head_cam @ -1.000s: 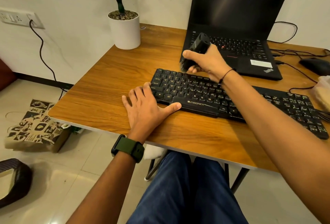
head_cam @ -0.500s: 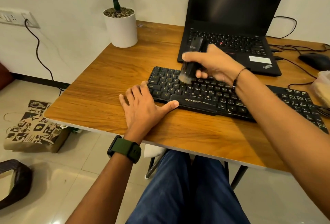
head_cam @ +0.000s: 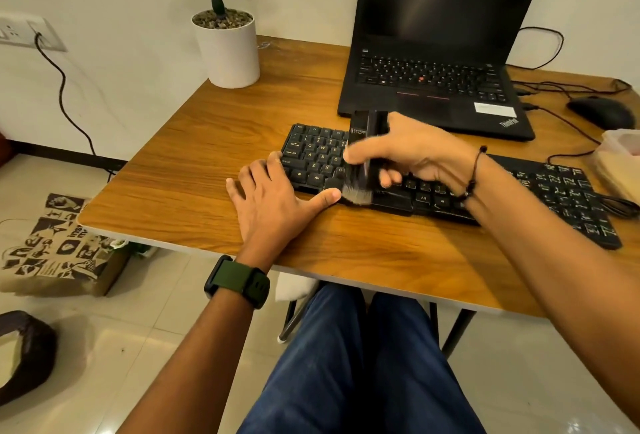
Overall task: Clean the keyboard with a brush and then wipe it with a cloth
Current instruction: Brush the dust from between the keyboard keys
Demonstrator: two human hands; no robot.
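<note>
Squarely across the brown wood-grain worktop [head_cam: 194, 170]: long black keyboard with pale lettering [head_cam: 540, 191], just in front of an open black laptop [head_cam: 440, 87]. Right hand [head_cam: 412, 153] curled around a black-handled brush with grey bristles [head_cam: 362, 163], fingers [head_cam: 388, 179] wrapped on the handle, bristles down at the keyboard's near edge. Left hand [head_cam: 273, 198] flat, palm down at the keyboard's left end, thumb along its front edge beside the bristles. White cylindrical plant pot [head_cam: 228, 53] at the far corner.
</note>
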